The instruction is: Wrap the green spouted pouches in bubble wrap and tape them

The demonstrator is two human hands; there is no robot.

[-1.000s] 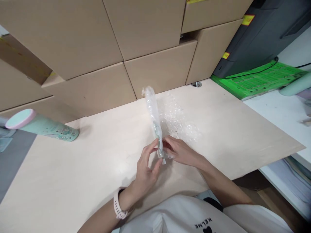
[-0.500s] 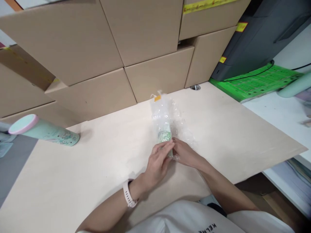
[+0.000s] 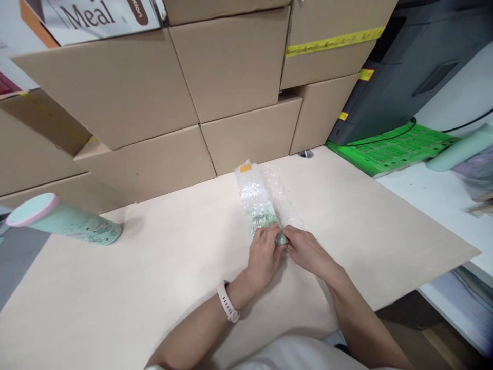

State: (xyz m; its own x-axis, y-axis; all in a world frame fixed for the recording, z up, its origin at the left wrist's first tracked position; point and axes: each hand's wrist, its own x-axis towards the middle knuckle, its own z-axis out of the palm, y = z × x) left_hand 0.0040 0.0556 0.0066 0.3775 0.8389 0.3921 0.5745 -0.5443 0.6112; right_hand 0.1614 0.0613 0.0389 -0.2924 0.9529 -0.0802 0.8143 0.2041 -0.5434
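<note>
Centrally, left hand and right hand fingers pinch packet, table edges distant.

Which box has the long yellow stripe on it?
The top right box, beside the dark machine. Bright yellow tape runs right across its front; the other boxes have at most small yellow bits.
</note>
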